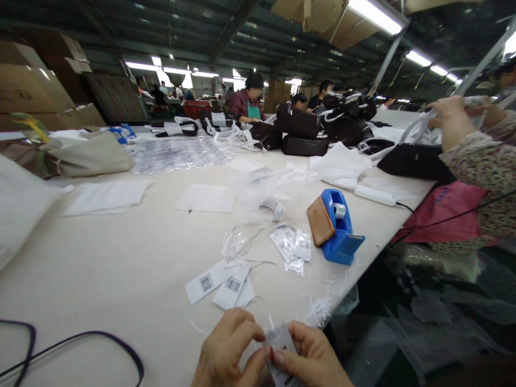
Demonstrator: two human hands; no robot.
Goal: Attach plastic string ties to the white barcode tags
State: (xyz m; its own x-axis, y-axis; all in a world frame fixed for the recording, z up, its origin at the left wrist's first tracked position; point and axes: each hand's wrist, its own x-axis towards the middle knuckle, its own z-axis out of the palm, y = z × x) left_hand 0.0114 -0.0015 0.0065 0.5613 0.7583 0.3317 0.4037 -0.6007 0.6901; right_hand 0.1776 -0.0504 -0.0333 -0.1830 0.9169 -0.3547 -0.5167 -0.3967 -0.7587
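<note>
At the bottom centre, my left hand pinches the upper left edge of a small white tag in clear plastic. My right hand grips the same tag from the right, its thumb over the front. A small red bit shows between the thumbs. Just beyond my hands lie white barcode tags with thin strings. Farther up are a clump of clear plastic with strings and several small bagged labels.
A blue tape dispenser with a brown block stands near the table's right edge. Black bags are piled at the back. A co-worker's arms handle a black bag at right. A black strap lies lower left.
</note>
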